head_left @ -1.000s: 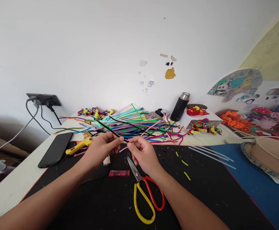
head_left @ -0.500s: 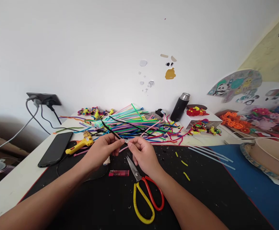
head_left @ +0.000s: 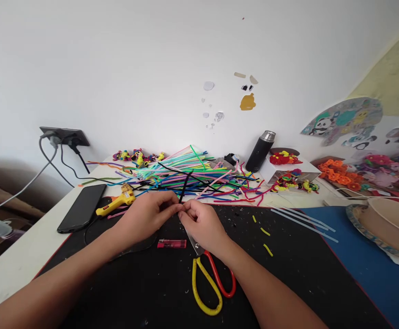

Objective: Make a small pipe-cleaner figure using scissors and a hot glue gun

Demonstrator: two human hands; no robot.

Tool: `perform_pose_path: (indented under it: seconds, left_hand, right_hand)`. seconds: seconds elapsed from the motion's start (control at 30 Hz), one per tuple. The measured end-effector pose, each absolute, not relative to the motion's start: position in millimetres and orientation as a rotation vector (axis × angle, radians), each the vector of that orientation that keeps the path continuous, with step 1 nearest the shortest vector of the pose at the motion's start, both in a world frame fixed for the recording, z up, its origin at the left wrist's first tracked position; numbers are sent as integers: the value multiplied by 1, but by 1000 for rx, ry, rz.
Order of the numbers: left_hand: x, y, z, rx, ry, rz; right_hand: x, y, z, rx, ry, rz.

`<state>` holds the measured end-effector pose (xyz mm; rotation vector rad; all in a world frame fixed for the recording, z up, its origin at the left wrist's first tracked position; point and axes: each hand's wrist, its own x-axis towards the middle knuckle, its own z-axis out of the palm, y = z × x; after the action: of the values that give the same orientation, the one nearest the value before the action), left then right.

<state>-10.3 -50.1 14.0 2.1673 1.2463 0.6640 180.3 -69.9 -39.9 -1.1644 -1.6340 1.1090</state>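
Observation:
Over the black mat (head_left: 144, 283), the fingertips of my two hands meet. My left hand (head_left: 151, 210) is closed in a pinch on a black pipe cleaner (head_left: 185, 185), which sticks up from between the fingers. My right hand (head_left: 199, 221) is closed too, its fingertips pressed against the left ones; what lies inside its pinch is hidden. Scissors (head_left: 206, 292) with one yellow and one red handle lie below my right hand, which covers part of the blades. A pink lighter (head_left: 172, 244) rests just left of them.
Behind my hands spreads a pile of coloured pipe cleaners (head_left: 172, 171). To the left are a yellow glue gun (head_left: 117, 202) and a phone (head_left: 82, 208). A black thermos (head_left: 261, 151) stands at the back. Yellow cut pieces (head_left: 265, 231) and glue sticks (head_left: 305, 221) lie right.
The black pipe cleaner has swung from leaning left to standing nearly upright. My hands have come closer together, and the pink strip seen between them before no longer shows.

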Motion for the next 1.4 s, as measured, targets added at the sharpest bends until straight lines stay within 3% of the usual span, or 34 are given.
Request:
perform_pose_path:
  seconds: [0.17, 0.37, 1.0, 1.4]
  left_hand:
    - [-9, -45, 14, 1656, 1126, 809]
    - [-4, -43, 9, 1420, 1125, 954]
    - [2, -49, 9, 1621, 1116, 906]
    - [-1, -49, 8, 1780, 1181, 926]
  right_hand:
    - [183, -69, -38, -1035, -1409, 1334]
    - [182, -68, -41, -988, -1354, 1371]
    - [185, -65, -33, -1003, -1170, 1348]
    - [184, -70, -32, -1038, -1380, 1187]
